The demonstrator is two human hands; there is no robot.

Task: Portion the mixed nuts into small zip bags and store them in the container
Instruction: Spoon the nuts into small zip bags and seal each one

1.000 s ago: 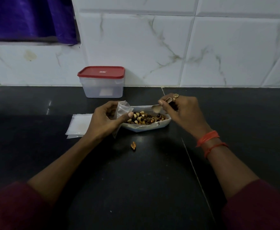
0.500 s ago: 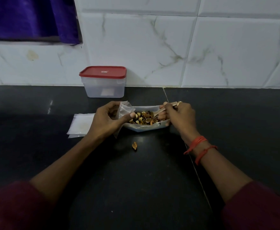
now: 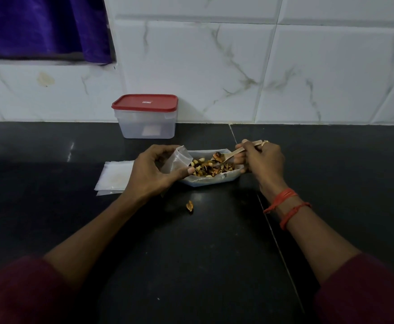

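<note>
While beside nuts (image 3: 208, 166), bag (image 3: 179, 160) between left fingers (image 3: 187, 171).

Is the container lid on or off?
On. The red lid sits flat on top of the container, with no gap showing at the front.

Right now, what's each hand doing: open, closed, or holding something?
Left hand: grips the small clear plastic zip bag.
Right hand: grips the pale wooden spoon.

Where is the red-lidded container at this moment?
In the head view the container stands left of centre at the back of the counter, against the tiled wall, just behind the left hand and the tray of nuts.
</note>
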